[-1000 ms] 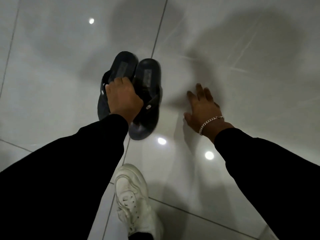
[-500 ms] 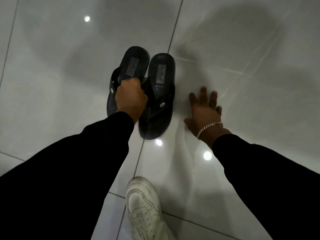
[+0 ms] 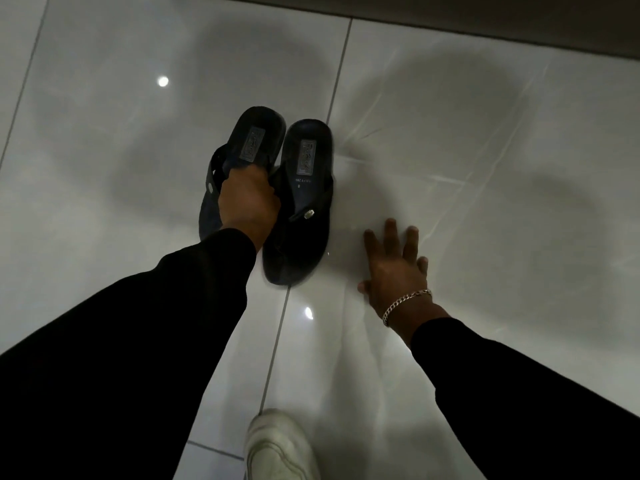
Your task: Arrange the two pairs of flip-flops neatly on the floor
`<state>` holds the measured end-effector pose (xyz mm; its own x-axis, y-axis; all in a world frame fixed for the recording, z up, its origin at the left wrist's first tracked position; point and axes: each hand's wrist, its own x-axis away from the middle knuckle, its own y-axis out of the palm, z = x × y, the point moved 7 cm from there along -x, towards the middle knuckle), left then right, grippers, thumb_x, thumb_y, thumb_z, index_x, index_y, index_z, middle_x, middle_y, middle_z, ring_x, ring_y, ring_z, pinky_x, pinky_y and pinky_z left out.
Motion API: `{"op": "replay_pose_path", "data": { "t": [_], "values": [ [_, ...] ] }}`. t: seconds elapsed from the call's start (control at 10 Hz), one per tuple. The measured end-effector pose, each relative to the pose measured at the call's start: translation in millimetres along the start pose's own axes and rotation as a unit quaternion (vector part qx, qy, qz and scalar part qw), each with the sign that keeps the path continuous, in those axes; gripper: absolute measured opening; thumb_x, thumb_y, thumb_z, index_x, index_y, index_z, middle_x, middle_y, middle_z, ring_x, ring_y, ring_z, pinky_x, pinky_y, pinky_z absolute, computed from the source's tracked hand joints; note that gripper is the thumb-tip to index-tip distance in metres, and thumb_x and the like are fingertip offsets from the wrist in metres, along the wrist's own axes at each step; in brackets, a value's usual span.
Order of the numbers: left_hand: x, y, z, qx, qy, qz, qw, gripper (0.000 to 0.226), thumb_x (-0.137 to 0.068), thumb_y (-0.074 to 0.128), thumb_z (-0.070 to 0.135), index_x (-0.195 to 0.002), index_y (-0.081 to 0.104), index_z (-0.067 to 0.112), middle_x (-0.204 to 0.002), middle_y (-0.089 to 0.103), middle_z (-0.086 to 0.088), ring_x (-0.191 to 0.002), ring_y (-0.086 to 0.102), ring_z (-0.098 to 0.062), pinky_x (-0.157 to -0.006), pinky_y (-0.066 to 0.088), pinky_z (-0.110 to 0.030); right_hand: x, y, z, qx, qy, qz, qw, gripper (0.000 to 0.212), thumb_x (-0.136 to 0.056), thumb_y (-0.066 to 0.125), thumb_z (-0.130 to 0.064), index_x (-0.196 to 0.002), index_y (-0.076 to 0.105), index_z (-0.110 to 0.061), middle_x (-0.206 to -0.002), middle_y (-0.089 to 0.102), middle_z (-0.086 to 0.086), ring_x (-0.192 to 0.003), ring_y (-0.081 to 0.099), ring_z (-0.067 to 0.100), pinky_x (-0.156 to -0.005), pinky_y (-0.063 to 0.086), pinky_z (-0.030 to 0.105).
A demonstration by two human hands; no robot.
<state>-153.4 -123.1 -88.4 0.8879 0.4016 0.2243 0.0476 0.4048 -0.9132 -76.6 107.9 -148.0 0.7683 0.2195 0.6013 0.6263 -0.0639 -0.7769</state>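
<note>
Two dark flip-flops lie side by side over the glossy white tiled floor [image 3: 450, 150], heels pointing away from me. My left hand [image 3: 247, 197] is closed around the straps of the left flip-flop [image 3: 254, 140], covering its middle. The right flip-flop [image 3: 304, 188] sits just beside it, touching or nearly touching, with a small metal tag on its strap. My right hand [image 3: 394, 268], wearing a chain bracelet, hangs to the right of the pair with fingers spread and nothing in it. No second pair is in view.
My white sneaker [image 3: 280, 448] stands on the tiles at the bottom centre. A dark wall base [image 3: 485, 19] runs along the top right. Ceiling lights reflect as bright spots on the floor.
The view has tilted up, bringing the wall base into sight. My left hand still holds the left flip-flop in the same grip. My right hand has drifted slightly right, fingers still spread.
</note>
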Motion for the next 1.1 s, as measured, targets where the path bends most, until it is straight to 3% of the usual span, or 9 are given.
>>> {"op": "replay_pose_path", "data": {
  "t": [0.3, 0.4, 1.0, 1.1],
  "values": [
    [-6.3, -0.1, -3.3, -0.034, 0.005, 0.012, 0.999, 0.023, -0.089, 0.059, 0.013, -0.103, 0.066, -0.003, -0.099, 0.067, -0.028, -0.092, 0.065, -0.046, -0.075, 0.053, -0.044, -1.0, 0.8, 1.7, -0.009, -0.003, 0.012, 1.000, 0.091, -0.083, 0.071, -0.031, -0.150, 0.010, -0.026, -0.162, -0.008, 0.010, -0.144, -0.011, 0.048, -0.106, 0.028, 0.067],
    [-10.5, -1.8, -3.4, -0.045, 0.004, 0.018, 0.999, 0.027, -0.089, 0.058, 0.014, -0.111, 0.066, 0.000, -0.107, 0.066, -0.029, -0.100, 0.063, -0.047, -0.085, 0.054, -0.048, -0.3, -1.0, 2.4, -0.019, 0.000, 0.017, 1.000, 0.091, -0.081, 0.073, -0.030, -0.149, 0.013, -0.026, -0.162, -0.006, 0.010, -0.144, -0.009, 0.047, -0.106, 0.030, 0.067],
    [-6.9, -12.6, -7.8, -0.055, 0.018, 0.057, 0.997, 0.028, -0.089, 0.057, 0.017, -0.104, 0.065, -0.005, -0.103, 0.066, -0.031, -0.095, 0.063, -0.048, -0.081, 0.054, -0.050, 0.7, -3.6, 4.1, -0.048, -0.007, 0.011, 0.999, 0.090, -0.080, 0.074, -0.031, -0.149, 0.016, -0.028, -0.162, -0.008, 0.006, -0.146, -0.010, 0.042, -0.109, 0.028, 0.064],
    [7.0, -12.7, 24.9, -0.075, 0.096, 0.036, 0.992, 0.027, -0.091, 0.052, 0.020, -0.098, 0.064, -0.002, -0.095, 0.069, -0.027, -0.087, 0.066, -0.043, -0.075, 0.055, -0.045, 9.3, -16.4, 14.1, -0.058, -0.021, 0.021, 0.998, 0.086, -0.083, 0.068, -0.041, -0.150, 0.016, -0.025, -0.162, -0.002, 0.006, -0.148, -0.002, 0.034, -0.113, 0.028, 0.056]
  ]
}}
